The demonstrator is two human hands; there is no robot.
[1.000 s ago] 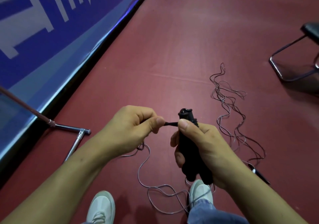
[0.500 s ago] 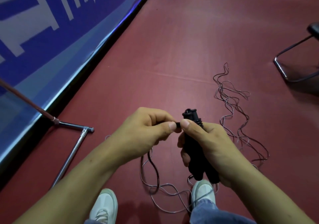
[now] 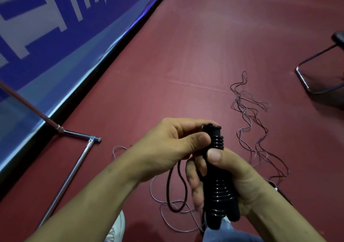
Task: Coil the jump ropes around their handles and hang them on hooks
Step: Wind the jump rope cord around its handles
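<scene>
Far left of the black handles (image 3: pixel 216 191), a blue banner (image 3: pixel 55 27) bears white marks too cropped to read, spare ropes (image 3: pixel 247 115) lie on the floor (image 3: pixel 204 46) to their right, and the right hand (image 3: pixel 242 178) grips them while the left hand (image 3: pixel 167 148) pinches the cord (image 3: pixel 168 185) at their top, mid-coil, likely needing another snug turn.

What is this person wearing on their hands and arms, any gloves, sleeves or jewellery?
Nothing at all: the left hand and right hand are gloveless, with short nails and no rings in view. The left forearm and right forearm show no sleeves, watch or bands.
</scene>
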